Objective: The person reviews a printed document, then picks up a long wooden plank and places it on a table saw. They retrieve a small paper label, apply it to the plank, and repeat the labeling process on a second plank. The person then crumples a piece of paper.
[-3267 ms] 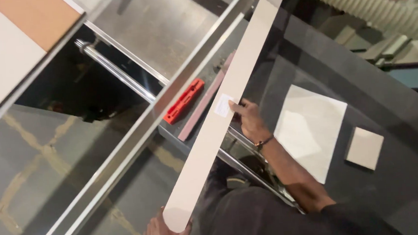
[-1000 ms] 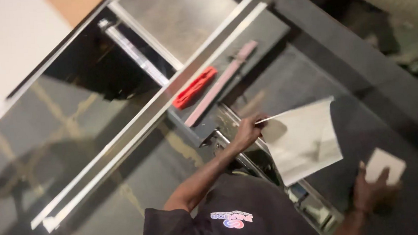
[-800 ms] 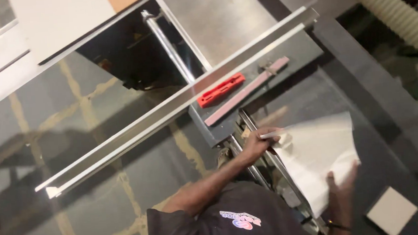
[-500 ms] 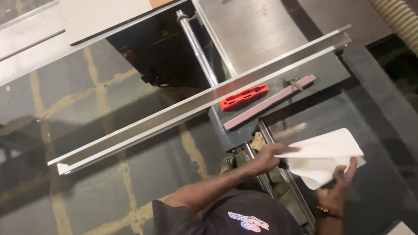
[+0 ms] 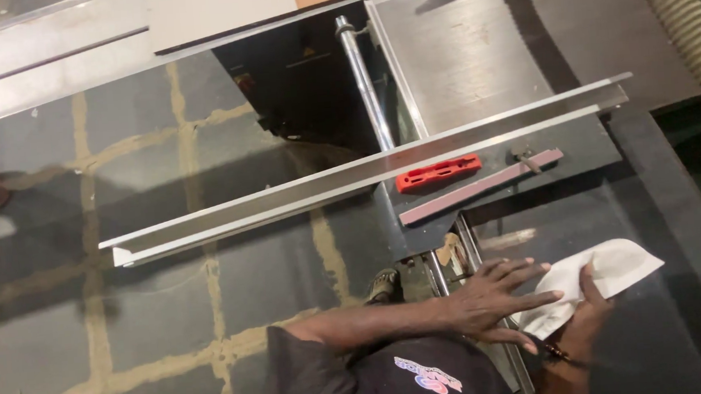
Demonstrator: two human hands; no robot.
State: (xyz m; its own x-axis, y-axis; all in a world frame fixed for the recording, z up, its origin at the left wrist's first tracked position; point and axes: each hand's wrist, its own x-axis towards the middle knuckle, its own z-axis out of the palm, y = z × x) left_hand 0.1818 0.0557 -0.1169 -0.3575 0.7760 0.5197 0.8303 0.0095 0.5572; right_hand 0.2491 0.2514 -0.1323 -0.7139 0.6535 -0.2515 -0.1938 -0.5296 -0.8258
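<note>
Gripping white panel [image 5: 599, 278] (tilted), right hand [image 5: 590, 313] beneath, left hand [image 5: 494, 304] touching its edge

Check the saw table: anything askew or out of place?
Nothing looks damaged or spilled. The long aluminium fence overhangs the table's left edge, jutting over the floor. The red push block lies beside a reddish strip. Both hands, left and right, touch a white panel.

A flat white rectangular panel [image 5: 599, 280] sits at four o'clock; a bright red plastic push block [image 5: 438, 173] at centre; grey floor tiles [image 5: 141, 146], tan-grouted grid, at nine o'clock.
</note>
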